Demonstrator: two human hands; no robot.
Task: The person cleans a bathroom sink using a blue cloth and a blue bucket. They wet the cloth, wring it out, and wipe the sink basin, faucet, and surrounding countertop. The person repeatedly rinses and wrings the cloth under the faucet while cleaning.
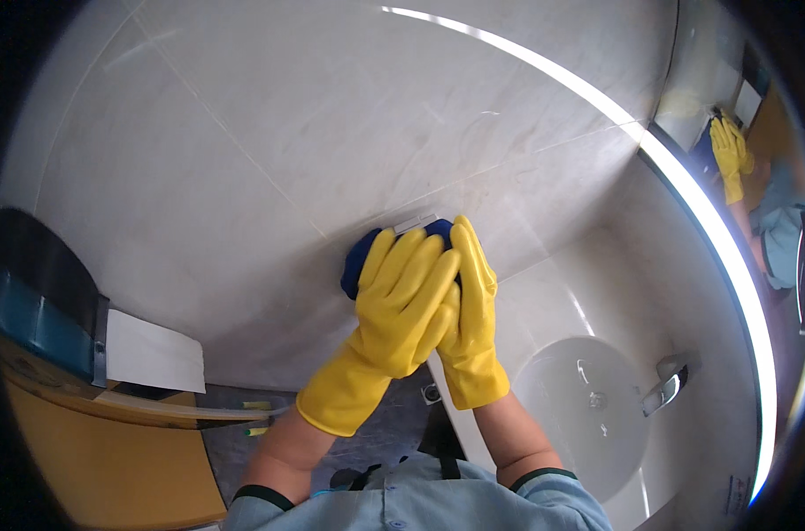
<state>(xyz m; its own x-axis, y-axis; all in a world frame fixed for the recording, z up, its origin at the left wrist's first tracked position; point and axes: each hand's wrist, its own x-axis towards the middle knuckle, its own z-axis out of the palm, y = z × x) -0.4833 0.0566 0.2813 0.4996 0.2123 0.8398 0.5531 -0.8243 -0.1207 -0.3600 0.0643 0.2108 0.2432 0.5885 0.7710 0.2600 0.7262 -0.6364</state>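
Both my hands wear long yellow rubber gloves and meet in front of the tiled wall. Fingers together, my left hand presses over a dark blue cloth, which bulges out at its left side. Close against it, my right hand cups the cloth's right side, its fingers pointing up. More blue shows between the two hands. Just above the fingertips, part of a small pale wall fixture shows; the gloves and cloth hide the rest. What lies under my palms is hidden.
To the right, a white basin with a chrome tap sits below a mirror with a bright light strip. At left hangs a dark teal dispenser with a white paper sheet. A yellow-brown panel stands below.
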